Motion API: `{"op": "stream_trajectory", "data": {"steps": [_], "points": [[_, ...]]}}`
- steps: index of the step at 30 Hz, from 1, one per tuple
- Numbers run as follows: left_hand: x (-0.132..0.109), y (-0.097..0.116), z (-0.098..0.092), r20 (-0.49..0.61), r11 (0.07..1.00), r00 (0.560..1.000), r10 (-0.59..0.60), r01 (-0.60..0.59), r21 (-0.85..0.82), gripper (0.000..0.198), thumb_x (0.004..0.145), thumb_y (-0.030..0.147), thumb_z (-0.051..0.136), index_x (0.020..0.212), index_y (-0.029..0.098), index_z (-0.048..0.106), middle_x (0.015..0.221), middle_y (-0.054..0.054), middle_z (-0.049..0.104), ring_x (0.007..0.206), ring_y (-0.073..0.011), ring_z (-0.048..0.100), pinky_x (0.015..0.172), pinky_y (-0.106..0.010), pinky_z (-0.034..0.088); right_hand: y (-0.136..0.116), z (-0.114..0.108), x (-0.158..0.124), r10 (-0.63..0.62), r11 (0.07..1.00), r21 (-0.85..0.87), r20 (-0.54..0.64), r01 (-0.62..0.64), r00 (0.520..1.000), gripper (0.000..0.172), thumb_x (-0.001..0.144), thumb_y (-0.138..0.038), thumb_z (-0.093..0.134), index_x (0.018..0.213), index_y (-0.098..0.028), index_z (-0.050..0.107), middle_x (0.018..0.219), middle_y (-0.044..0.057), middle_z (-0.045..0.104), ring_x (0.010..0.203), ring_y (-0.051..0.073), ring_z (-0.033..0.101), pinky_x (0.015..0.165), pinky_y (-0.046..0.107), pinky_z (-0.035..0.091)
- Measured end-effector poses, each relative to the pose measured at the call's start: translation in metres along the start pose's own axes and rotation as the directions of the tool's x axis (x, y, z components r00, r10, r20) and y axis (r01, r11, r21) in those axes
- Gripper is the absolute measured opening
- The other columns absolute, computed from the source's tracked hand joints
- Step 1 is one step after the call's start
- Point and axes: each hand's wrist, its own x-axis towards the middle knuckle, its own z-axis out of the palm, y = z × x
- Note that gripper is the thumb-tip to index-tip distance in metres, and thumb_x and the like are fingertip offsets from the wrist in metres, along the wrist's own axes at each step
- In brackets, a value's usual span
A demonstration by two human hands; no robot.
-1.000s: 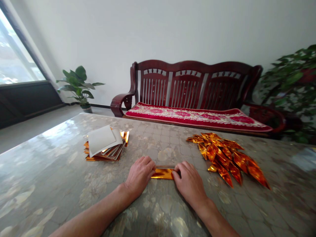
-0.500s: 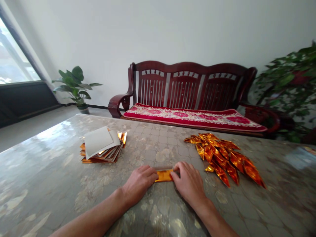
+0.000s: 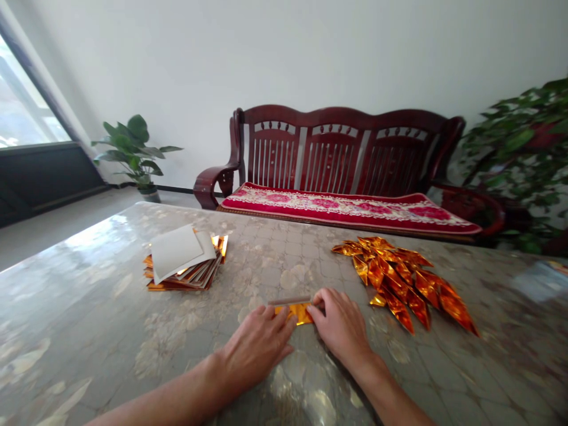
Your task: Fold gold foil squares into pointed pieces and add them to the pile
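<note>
**Foil strip (image 3: 298, 312) pinned flat near front edge of tabletop (image 3: 89, 331)**

Item under work: one folded strip of gold foil paper. It lies flat on the tabletop, about midway between the left and right edges and towards the front edge. A pale band runs along its far side.

Left hand (image 3: 260, 346): palm down, fingers extended and released, fingertips resting on the left end of the strip. It grips nothing.

Right hand (image 3: 339, 325): palm down, fingers bent over the right end of the strip and in contact with it. Whether it pinches the foil or only presses on it cannot be told.

Stack of flat foil sheets (image 3: 184, 266): towards the left rear of the tabletop, well apart from the hands, with white backs uppermost.

Heap of folded gold pieces (image 3: 403, 281): towards the right rear, near the right hand but not touching it.

Beyond the far edge: a dark wooden bench (image 3: 337, 154) with a red cushion.
</note>
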Motion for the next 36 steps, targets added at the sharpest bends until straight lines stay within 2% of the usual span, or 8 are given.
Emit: {"op": "stream_trajectory", "data": {"steps": [6,11,18,23,28,36], "points": [[-0.004,0.016,0.018,-0.002,0.997,0.999,-0.054,0.054,0.060,0.054,0.092,0.044,0.060,0.134,0.010,0.051,0.135,-0.019,0.056,0.123,-0.0326,0.051,0.102,-0.044,0.039,0.001,0.001,-0.001,-0.014,1.000,-0.001,-0.012,0.014,1.000,0.010,0.082,-0.025,0.068,0.079,-0.025,0.059,0.081,-0.001,0.066,0.081,0.021,0.056,0.070,0.032,0.030],[-0.009,0.023,0.025,0.002,0.992,0.993,-0.118,0.118,0.041,0.065,0.090,0.049,0.060,0.139,0.008,0.049,0.144,-0.023,0.049,0.131,-0.0348,0.047,0.106,-0.046,0.039,-0.001,0.000,-0.002,-0.048,0.998,-0.028,-0.012,0.048,0.999,0.012,0.084,-0.026,0.068,0.077,-0.025,0.058,0.080,-0.001,0.065,0.081,0.021,0.056,0.071,0.033,0.030],[-0.011,0.030,0.022,0.010,0.989,0.989,-0.146,0.146,0.025,0.074,0.086,0.060,0.059,0.141,0.011,0.047,0.146,-0.025,0.047,0.136,-0.0394,0.042,0.108,-0.053,0.037,-0.003,-0.001,-0.004,-0.116,0.992,-0.060,-0.034,0.114,0.993,0.013,0.085,-0.024,0.067,0.077,-0.024,0.057,0.079,-0.001,0.064,0.081,0.021,0.055,0.073,0.033,0.031],[-0.012,0.031,0.019,0.031,0.989,0.988,-0.149,0.150,-0.016,0.089,0.081,0.070,0.058,0.143,0.007,0.044,0.150,-0.028,0.038,0.141,-0.0448,0.032,0.111,-0.057,0.033,-0.002,0.001,-0.004,-0.119,0.991,-0.062,-0.024,0.118,0.993,0.013,0.085,-0.023,0.067,0.077,-0.024,0.056,0.079,0.000,0.064,0.081,0.022,0.056,0.073,0.033,0.033],[-0.012,0.027,0.025,0.046,0.989,0.989,-0.142,0.144,-0.046,0.089,0.082,0.072,0.053,0.145,0.011,0.043,0.154,-0.025,0.033,0.143,-0.0420,0.028,0.115,-0.055,0.029,0.000,0.002,-0.003,-0.110,0.993,-0.037,-0.013,0.110,0.994,0.012,0.088,-0.025,0.063,0.078,-0.023,0.057,0.081,0.001,0.065,0.082,0.022,0.056,0.074,0.032,0.035],[-0.013,0.026,0.032,0.011,0.988,0.990,-0.143,0.143,-0.058,0.092,0.081,0.075,0.051,0.145,0.011,0.042,0.154,-0.028,0.029,0.143,-0.0431,0.028,0.112,-0.058,0.031,0.000,-0.002,-0.005,-0.065,0.998,0.026,-0.002,0.065,0.998,0.011,0.091,-0.028,0.058,0.082,-0.024,0.062,0.082,0.002,0.066,0.082,0.021,0.058,0.075,0.032,0.037]]}}
